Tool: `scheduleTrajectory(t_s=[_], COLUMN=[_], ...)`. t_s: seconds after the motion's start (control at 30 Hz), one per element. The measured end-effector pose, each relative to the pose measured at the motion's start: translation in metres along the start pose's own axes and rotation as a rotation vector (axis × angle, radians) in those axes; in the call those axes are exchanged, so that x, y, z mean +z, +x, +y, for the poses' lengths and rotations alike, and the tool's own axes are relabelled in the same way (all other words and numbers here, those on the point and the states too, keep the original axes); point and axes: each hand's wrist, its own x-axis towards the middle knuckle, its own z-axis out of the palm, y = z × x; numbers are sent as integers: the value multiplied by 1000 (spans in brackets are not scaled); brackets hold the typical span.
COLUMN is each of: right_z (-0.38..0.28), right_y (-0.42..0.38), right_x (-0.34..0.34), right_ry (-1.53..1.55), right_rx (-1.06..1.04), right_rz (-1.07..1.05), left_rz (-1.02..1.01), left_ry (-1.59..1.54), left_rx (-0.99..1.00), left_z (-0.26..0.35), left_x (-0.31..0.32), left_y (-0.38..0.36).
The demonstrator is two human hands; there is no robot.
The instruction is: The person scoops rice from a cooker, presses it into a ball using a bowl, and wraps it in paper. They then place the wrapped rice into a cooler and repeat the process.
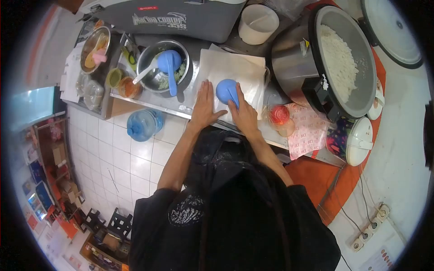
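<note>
My right hand (245, 116) grips the handle of a blue plastic scoop (225, 91). The scoop's rounded back faces up, over a stack of wrapping paper (233, 65) on the counter; what is under it is hidden. Fingers stretched out, my left hand (205, 108) lies flat at the paper's left edge. To the left stands a steel bowl (143, 61) holding greenish shredded food, with a second blue scoop (169, 61) and a white spoon handle (145, 72) in it. On the right, a large open rice cooker (289, 63) contains white rice (337, 65).
A grey cooler box (190, 22) and a white tub (258, 25) stand behind. Left are jars (129, 88) and another steel bowl (95, 49). Right are a red-topped jar (279, 115), pink printed paper (307, 128) and a lidded pot (357, 140). A water jug (143, 125) is on the floor.
</note>
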Motion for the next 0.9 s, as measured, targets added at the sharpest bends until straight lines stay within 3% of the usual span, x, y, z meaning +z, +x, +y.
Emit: scheduleTrajectory(t_s=[0.13, 0.2, 0.3, 0.33, 0.43, 0.5, 0.57, 0.63, 0.7, 0.8, 0.9], right_z=[4, 10, 9, 16, 11, 21, 24, 3, 2, -4, -1], right_y=[10, 18, 9, 18, 20, 20, 31, 22, 25, 37, 22], right_x=[18, 13, 4, -6, 15, 5, -13, 10, 2, -10, -18], right_ry=[-48, -58, -48, -78, -117, -100, -87, -97, -104, -75, 165], right_rx=[-4, 66, -7, 57, 75, -9, 63, 83, 192, 180, 42], right_rz=[-38, 69, -140, -151, -51, -76, -120, 2, -136, -156, 22], left_rz=[3, -29, 59, 43, -3, -19, 15, 35, 26, 22, 20], left_ry=[139, 112, 159, 136, 77, 76, 81, 74, 116, 105, 110], left_rx=[-36, -92, -92, -109, -145, -141, -141, -164, -164, -199, -237], left_z=[-1, 1, -2, 1, 8, 2, 0, 8, 7, 16, 19], left_x=[16, 21, 22, 20, 28, 24, 23, 29, 26, 28, 28], left_y=[5, 3, 4, 2, -7, 0, 12, 4, 8, 6, 2])
